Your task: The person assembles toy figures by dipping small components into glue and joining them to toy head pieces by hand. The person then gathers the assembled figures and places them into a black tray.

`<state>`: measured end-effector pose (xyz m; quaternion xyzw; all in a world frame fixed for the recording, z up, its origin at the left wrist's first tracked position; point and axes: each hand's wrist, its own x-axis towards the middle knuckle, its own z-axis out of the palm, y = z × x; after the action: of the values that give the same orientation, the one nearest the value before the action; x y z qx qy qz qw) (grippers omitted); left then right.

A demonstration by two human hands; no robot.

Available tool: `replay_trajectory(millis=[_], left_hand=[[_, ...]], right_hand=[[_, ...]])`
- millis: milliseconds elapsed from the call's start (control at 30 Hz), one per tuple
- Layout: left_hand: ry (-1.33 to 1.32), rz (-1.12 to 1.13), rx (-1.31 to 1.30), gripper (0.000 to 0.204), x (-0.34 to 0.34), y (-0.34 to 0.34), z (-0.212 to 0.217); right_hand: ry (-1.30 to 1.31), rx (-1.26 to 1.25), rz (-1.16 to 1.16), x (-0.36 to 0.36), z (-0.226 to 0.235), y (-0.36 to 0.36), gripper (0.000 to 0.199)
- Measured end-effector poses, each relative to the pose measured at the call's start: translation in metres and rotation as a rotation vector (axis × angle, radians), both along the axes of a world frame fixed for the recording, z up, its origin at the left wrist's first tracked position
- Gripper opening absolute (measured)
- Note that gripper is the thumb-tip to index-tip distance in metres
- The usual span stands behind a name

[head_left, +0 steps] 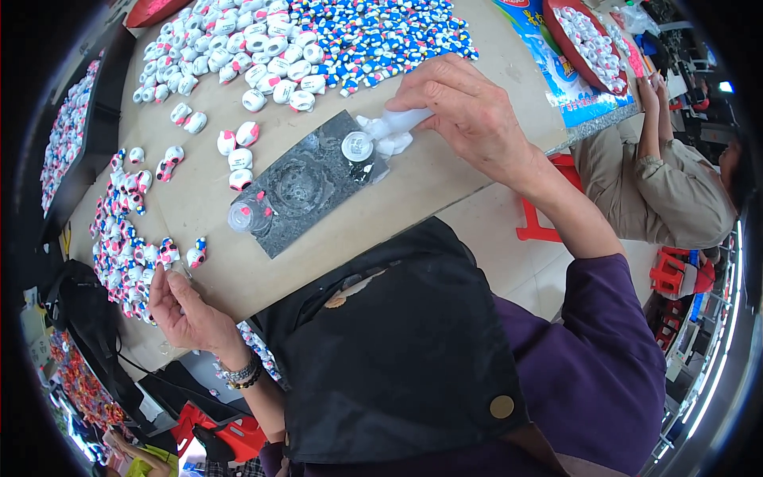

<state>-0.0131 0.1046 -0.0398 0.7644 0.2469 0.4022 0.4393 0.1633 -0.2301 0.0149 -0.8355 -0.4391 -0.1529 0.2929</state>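
Pinching translucent tube (409,119) in right hand (467,115); holding left hand (187,314) half-open, empty, by apparently finished figurines (129,266) near tabletop (509,83) left edge; leaving white heads (253,100) seemingly unjoined.

left hand (191,316): fingers loosely curled | right hand (470,115): arm extended, fingers pinching

From where I'm standing, right hand (469,115) near top center's pinching some translucent white thing (409,119) beside a dark grey slab (282,230); left hand (189,314), lower left, is right by little painted figures (127,266).
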Motion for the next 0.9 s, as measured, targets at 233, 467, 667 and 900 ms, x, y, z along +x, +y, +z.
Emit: replay_trajectory(millis=[233,467,667,900], left_hand=[[-0.031,0.001,-0.002,0.022,-0.001,0.0,-0.001],[-0.025,0.031,-0.029,0.022,-0.002,0.007,-0.001],[-0.246,-0.11,-0.297,0.023,-0.001,0.015,0.024],[-0.317,-0.114,-0.652,0.026,0.007,0.022,0.044]], right_hand=[[0.042,0.05,0.024,0.004,-0.008,-0.002,0.033],[0.461,0.148,-0.021,0.014,-0.009,-0.005,0.035],[0.65,0.279,0.136,0.032,0.006,0.004,0.046],[0.842,0.489,0.222,0.101,0.031,0.057,0.048]])
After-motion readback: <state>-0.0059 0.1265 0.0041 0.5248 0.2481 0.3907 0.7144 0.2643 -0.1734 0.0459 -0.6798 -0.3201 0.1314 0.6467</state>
